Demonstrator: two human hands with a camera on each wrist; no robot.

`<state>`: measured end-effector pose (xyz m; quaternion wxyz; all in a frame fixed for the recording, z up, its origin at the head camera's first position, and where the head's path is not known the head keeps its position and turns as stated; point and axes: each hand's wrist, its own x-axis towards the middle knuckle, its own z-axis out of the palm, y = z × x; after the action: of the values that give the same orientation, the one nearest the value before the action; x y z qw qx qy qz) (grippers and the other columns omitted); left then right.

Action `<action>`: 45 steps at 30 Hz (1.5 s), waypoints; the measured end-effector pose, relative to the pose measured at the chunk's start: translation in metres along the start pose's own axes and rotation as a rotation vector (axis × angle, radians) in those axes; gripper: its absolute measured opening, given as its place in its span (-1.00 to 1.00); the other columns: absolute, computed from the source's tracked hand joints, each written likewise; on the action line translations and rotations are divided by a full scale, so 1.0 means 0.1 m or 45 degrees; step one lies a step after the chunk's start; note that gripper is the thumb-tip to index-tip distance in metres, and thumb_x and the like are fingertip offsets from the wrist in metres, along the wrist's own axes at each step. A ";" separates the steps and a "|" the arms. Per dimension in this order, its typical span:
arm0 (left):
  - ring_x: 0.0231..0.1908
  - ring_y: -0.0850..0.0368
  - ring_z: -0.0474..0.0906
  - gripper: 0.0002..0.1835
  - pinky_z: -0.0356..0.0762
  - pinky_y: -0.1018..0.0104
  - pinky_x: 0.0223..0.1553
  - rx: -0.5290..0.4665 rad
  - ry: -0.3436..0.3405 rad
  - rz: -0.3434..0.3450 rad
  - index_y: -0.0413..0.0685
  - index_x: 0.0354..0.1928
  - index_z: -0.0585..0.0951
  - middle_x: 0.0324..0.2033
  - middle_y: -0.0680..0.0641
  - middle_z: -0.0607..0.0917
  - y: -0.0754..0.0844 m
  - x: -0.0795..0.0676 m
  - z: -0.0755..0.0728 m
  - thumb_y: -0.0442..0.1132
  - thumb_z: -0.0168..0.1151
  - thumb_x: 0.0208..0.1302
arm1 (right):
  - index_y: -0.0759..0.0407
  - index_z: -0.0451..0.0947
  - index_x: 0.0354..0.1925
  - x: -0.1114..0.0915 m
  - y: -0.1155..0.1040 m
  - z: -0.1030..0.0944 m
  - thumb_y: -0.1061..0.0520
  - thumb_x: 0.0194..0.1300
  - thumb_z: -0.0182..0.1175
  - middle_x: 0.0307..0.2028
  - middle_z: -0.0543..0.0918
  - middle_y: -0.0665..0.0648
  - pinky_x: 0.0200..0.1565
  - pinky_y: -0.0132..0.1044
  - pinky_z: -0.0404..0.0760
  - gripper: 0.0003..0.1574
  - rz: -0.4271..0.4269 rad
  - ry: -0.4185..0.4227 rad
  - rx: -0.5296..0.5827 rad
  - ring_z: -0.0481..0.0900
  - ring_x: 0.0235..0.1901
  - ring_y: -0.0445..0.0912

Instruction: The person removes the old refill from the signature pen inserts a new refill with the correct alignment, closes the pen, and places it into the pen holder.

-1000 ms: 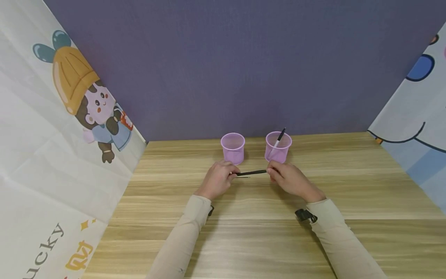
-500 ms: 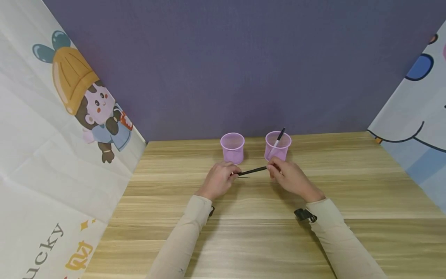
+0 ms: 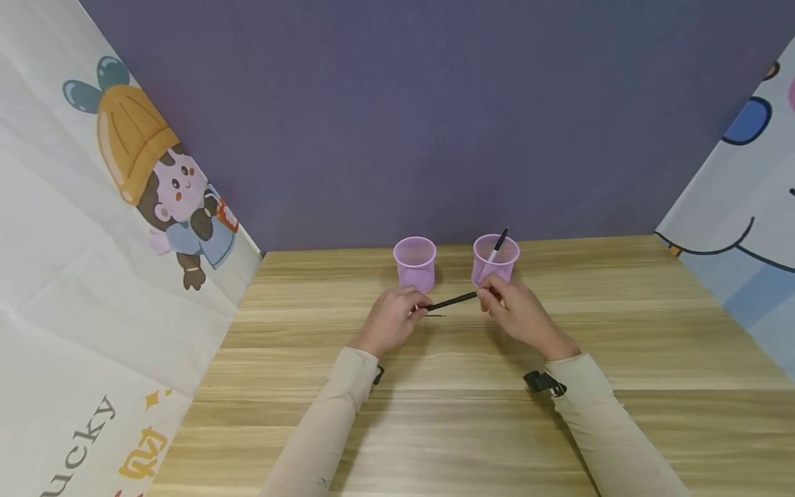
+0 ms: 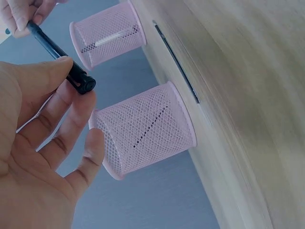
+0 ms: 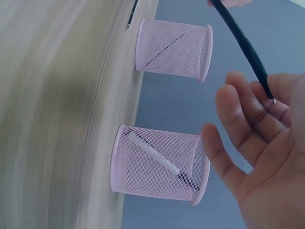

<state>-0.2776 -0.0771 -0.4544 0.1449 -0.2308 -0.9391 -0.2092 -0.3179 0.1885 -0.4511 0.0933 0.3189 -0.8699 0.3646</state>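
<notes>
A black pen (image 3: 453, 300) is held level with a slight tilt between both hands above the table. My left hand (image 3: 393, 319) pinches its thick clip end between thumb and fingers, the other fingers loosely bent. My right hand (image 3: 514, 314) pinches the narrow end; a small metal tip (image 5: 273, 100) shows there in the right wrist view. Beneath the pen, a thin dark pen refill (image 4: 176, 62) lies on the wood. Behind the hands stand two pink mesh pen holders: the left holder (image 3: 415, 273) contains a thin dark stick, the right holder (image 3: 481, 266) a white-and-black pen (image 3: 495, 252).
The wood-grain table (image 3: 459, 428) meets a dark blue-grey panel (image 3: 397, 124) just behind the holders. White printed cloths hang on both sides, the left cloth (image 3: 62, 276) showing a cartoon figure. Dark wrist straps sit at both cuffs.
The right hand has shifted slightly up and away, so the pen's right end now sits higher and the pen slants more. The left hand has barely moved.
</notes>
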 end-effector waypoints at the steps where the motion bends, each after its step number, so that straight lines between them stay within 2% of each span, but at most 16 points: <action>1: -0.12 0.15 0.71 -0.85 0.65 0.15 0.08 0.001 0.000 0.007 0.01 -0.09 0.76 -0.16 0.06 0.79 0.01 0.00 0.00 -0.27 0.38 0.33 | 0.06 0.49 -0.28 0.00 -0.01 -0.01 0.15 0.55 0.11 -0.48 0.62 -0.03 -0.47 -0.37 0.51 -0.83 -0.001 0.010 0.004 0.51 -0.49 -0.24; 11: -0.24 0.22 0.70 -0.86 0.66 0.28 -0.08 0.001 0.021 0.059 0.01 -0.10 0.76 -0.22 0.07 0.79 0.08 0.04 0.01 -0.21 0.37 0.35 | 0.04 0.50 -0.32 0.00 -0.13 -0.07 0.15 0.54 0.12 -0.51 0.60 -0.06 -0.46 -0.37 0.45 -0.80 -0.026 0.087 -0.022 0.46 -0.52 -0.26; 15: -0.22 0.21 0.70 -0.86 0.66 0.26 -0.05 0.001 0.029 0.079 0.01 -0.10 0.76 -0.21 0.07 0.80 0.13 0.06 0.00 -0.18 0.36 0.36 | 0.06 0.53 -0.31 0.02 -0.20 -0.07 0.17 0.51 0.17 -0.51 0.60 -0.07 -0.44 -0.36 0.47 -0.83 -0.079 0.096 -0.017 0.49 -0.50 -0.26; 18: -0.21 0.20 0.69 -0.85 0.65 0.22 0.00 0.004 0.036 0.096 0.02 -0.10 0.76 -0.20 0.07 0.80 0.17 0.08 -0.01 -0.16 0.36 0.36 | 0.07 0.54 -0.30 0.03 -0.23 -0.05 0.17 0.49 0.19 -0.52 0.59 -0.09 -0.43 -0.36 0.47 -0.85 -0.112 0.096 -0.035 0.48 -0.50 -0.25; 24: -0.23 0.24 0.69 -0.84 0.65 0.31 -0.10 -0.034 0.039 0.108 0.02 -0.08 0.75 -0.21 0.09 0.79 0.28 0.17 -0.02 -0.14 0.35 0.38 | 0.05 0.56 -0.30 0.03 -0.29 -0.10 0.15 0.48 0.22 -0.54 0.57 -0.09 -0.46 -0.33 0.41 -0.87 -0.097 0.120 -0.127 0.44 -0.54 -0.24; 28: -0.24 0.26 0.68 -0.84 0.64 0.39 -0.15 -0.065 0.040 0.120 0.02 -0.09 0.75 -0.22 0.10 0.78 0.38 0.31 -0.05 -0.14 0.34 0.38 | 0.06 0.58 -0.28 0.06 -0.31 -0.18 0.12 0.48 0.21 -0.54 0.57 -0.06 -0.46 -0.32 0.40 -0.87 -0.096 0.129 -0.169 0.44 -0.53 -0.22; 36: -0.31 0.27 0.66 -0.84 0.59 0.50 -0.25 -0.114 0.099 0.177 -0.03 -0.11 0.74 -0.29 0.08 0.77 0.52 0.69 -0.15 -0.13 0.32 0.40 | 0.15 0.61 -0.22 0.21 -0.34 -0.43 0.14 0.49 0.21 -0.53 0.64 0.04 -0.54 -0.36 0.32 -0.89 -0.141 0.179 -0.227 0.36 -0.62 -0.22; 40: -0.32 0.27 0.66 -0.84 0.58 0.53 -0.26 -0.158 0.110 0.193 -0.05 -0.11 0.74 -0.30 0.05 0.76 0.61 0.89 -0.23 -0.15 0.31 0.41 | 0.19 0.63 -0.16 0.27 -0.36 -0.56 0.15 0.49 0.20 -0.42 0.73 0.13 -0.48 -0.29 0.51 -0.87 -0.126 0.225 -0.220 0.55 -0.55 -0.13; 43: -0.31 0.28 0.66 -0.84 0.58 0.54 -0.26 -0.171 0.113 0.198 -0.03 -0.10 0.74 -0.27 0.06 0.76 0.68 1.03 -0.28 -0.13 0.30 0.43 | 0.24 0.65 -0.14 0.32 -0.36 -0.65 0.17 0.48 0.21 -0.31 0.78 0.19 -0.37 -0.13 0.69 -0.85 -0.130 0.282 -0.212 0.72 -0.41 -0.01; 45: -0.30 0.28 0.66 -0.83 0.57 0.54 -0.26 -0.162 0.127 0.205 0.00 -0.08 0.74 -0.25 0.07 0.77 0.71 1.12 -0.30 -0.12 0.30 0.43 | 0.28 0.66 -0.12 0.35 -0.36 -0.70 0.20 0.47 0.22 -0.29 0.79 0.22 -0.32 -0.03 0.73 -0.85 -0.154 0.328 -0.211 0.75 -0.37 0.06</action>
<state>-0.3326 0.0084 -0.3637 0.1929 -0.3034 -0.8940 -0.2673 -0.3276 0.2008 -0.3663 0.2516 0.3124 -0.8570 0.3234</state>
